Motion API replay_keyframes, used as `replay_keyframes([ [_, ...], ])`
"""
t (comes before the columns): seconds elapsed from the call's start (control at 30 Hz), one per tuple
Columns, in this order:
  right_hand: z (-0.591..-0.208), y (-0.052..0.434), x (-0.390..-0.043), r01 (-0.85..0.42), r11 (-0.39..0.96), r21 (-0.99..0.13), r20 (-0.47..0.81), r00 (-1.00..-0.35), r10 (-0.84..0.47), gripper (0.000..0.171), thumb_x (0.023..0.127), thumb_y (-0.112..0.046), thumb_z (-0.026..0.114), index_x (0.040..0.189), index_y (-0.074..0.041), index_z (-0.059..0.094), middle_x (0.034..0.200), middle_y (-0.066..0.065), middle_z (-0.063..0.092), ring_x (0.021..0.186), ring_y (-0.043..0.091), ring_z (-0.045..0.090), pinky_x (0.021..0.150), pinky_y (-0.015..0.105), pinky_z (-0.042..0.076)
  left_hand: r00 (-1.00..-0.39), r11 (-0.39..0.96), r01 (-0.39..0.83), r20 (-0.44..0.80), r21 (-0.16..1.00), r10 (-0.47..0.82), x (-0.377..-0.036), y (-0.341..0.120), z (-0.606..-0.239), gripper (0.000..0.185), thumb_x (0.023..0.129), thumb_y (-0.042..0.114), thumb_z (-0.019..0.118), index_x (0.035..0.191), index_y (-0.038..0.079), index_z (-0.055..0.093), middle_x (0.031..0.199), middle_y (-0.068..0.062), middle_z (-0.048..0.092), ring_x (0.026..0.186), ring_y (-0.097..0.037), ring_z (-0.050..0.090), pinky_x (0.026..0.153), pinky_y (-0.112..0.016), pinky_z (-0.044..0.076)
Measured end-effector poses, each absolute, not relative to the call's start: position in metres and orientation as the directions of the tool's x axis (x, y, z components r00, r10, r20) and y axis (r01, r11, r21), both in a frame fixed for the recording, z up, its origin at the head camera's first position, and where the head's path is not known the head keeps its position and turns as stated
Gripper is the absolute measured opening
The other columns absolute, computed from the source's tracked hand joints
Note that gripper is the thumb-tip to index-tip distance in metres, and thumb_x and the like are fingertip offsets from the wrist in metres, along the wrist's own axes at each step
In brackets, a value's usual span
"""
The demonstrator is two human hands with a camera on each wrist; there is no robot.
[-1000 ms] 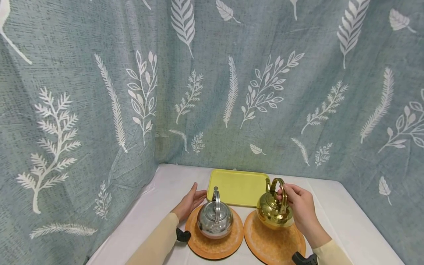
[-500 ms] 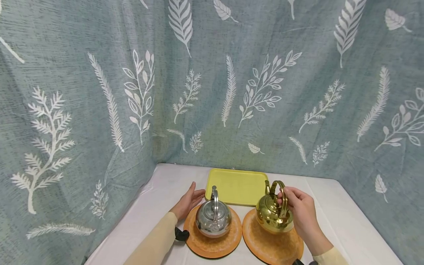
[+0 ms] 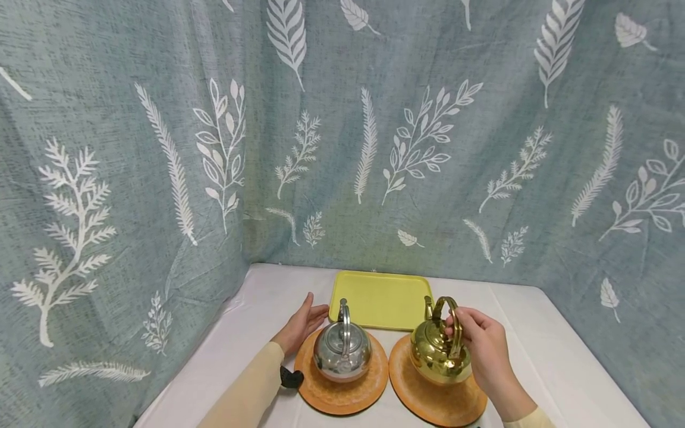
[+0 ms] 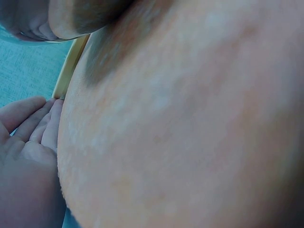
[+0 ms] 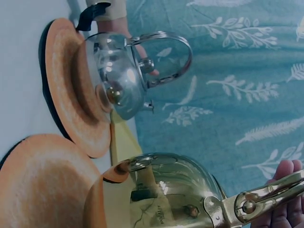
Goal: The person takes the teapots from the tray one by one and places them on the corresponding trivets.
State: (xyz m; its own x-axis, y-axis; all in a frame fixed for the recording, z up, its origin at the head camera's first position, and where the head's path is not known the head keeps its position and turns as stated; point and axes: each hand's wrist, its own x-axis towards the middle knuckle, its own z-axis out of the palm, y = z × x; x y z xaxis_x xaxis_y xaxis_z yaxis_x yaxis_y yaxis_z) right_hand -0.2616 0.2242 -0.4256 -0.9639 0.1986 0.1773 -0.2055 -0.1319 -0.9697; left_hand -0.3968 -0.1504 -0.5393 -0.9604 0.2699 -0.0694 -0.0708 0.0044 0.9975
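Note:
My right hand (image 3: pixel 487 348) grips the arched handle of a gold kettle (image 3: pixel 440 353), fingers curled round it. The kettle is upright over the right orange round mat (image 3: pixel 417 398); whether its base touches the mat cannot be told. A silver kettle (image 3: pixel 342 353) stands on the left orange round mat (image 3: pixel 342 401), its handle raised and spout pointing away. Beside that mat, my left hand (image 3: pixel 299 327) lies with straight fingers and thumb up, holding nothing. In the left wrist view the same hand (image 4: pixel 28 152) is next to the mat's edge (image 4: pixel 142 142).
Behind both kettles a yellow rectangular tray (image 3: pixel 382 300) lies on the white tablecloth (image 3: pixel 551 356). A blue-green curtain (image 3: pixel 342 148) with white leaf prints encloses the table at the back and sides.
The gold kettle has come down and slightly toward me over the right mat, my right hand moving with it. My left hand and the silver kettle stay put; the head view shifts slightly.

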Motion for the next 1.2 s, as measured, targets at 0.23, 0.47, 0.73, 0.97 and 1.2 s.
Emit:
replay_keyframes([
  [0.23, -0.428, 0.223, -0.256, -0.207, -0.14, -0.968, 0.176, -0.962, 0.209, 0.024, 0.113, -0.014, 0.063, 0.108, 0.007, 0.071, 0.085, 0.004, 0.075, 0.073, 0.013, 0.073, 0.073, 0.027, 0.067, -0.96, 0.014, -0.072, -0.073, 0.997, 0.27, -0.399, -0.151, -0.54, 0.115, 0.103, 0.085, 0.029, 0.16, -0.014, 0.041, 0.167, -0.03, 0.039, 0.157, -0.041, 0.035, 0.131, -0.046, 0.032],
  [0.47, -0.432, 0.223, -0.253, -0.197, -0.148, -0.969, 0.163, -0.963, 0.213, 0.022, 0.113, -0.014, 0.062, 0.107, 0.006, 0.071, 0.085, 0.004, 0.075, 0.073, 0.013, 0.072, 0.073, 0.027, 0.067, -0.957, 0.012, -0.07, -0.071, 0.997, 0.283, -0.399, -0.152, -0.54, 0.12, 0.099, 0.09, 0.031, 0.161, -0.013, 0.04, 0.168, -0.029, 0.038, 0.158, -0.04, 0.035, 0.132, -0.046, 0.03],
  [0.73, -0.437, 0.224, -0.251, -0.177, -0.151, -0.973, 0.142, -0.966, 0.218, 0.024, 0.113, -0.015, 0.063, 0.109, 0.007, 0.072, 0.086, 0.005, 0.075, 0.073, 0.013, 0.073, 0.074, 0.027, 0.067, -0.959, 0.018, -0.07, -0.072, 0.997, 0.274, -0.399, -0.151, -0.54, 0.122, 0.098, 0.091, 0.031, 0.16, -0.013, 0.041, 0.167, -0.03, 0.039, 0.157, -0.041, 0.035, 0.131, -0.046, 0.031],
  [0.97, -0.443, 0.223, -0.252, -0.175, -0.144, -0.974, 0.139, -0.963, 0.232, 0.022, 0.113, -0.013, 0.063, 0.107, 0.006, 0.072, 0.087, 0.007, 0.075, 0.072, 0.013, 0.073, 0.074, 0.027, 0.067, -0.96, 0.018, -0.068, -0.07, 0.998, 0.27, -0.4, -0.15, -0.542, 0.118, 0.101, 0.088, 0.03, 0.16, -0.014, 0.041, 0.167, -0.03, 0.039, 0.157, -0.041, 0.035, 0.131, -0.046, 0.031],
  [1.2, -0.449, 0.225, -0.253, -0.175, -0.137, -0.975, 0.142, -0.965, 0.222, 0.021, 0.113, -0.014, 0.064, 0.105, 0.003, 0.073, 0.088, 0.007, 0.076, 0.073, 0.013, 0.073, 0.074, 0.027, 0.067, -0.959, 0.02, -0.052, -0.055, 0.998, 0.278, -0.398, -0.151, -0.541, 0.122, 0.098, 0.09, 0.031, 0.16, -0.014, 0.04, 0.167, -0.031, 0.038, 0.157, -0.042, 0.035, 0.131, -0.047, 0.031],
])
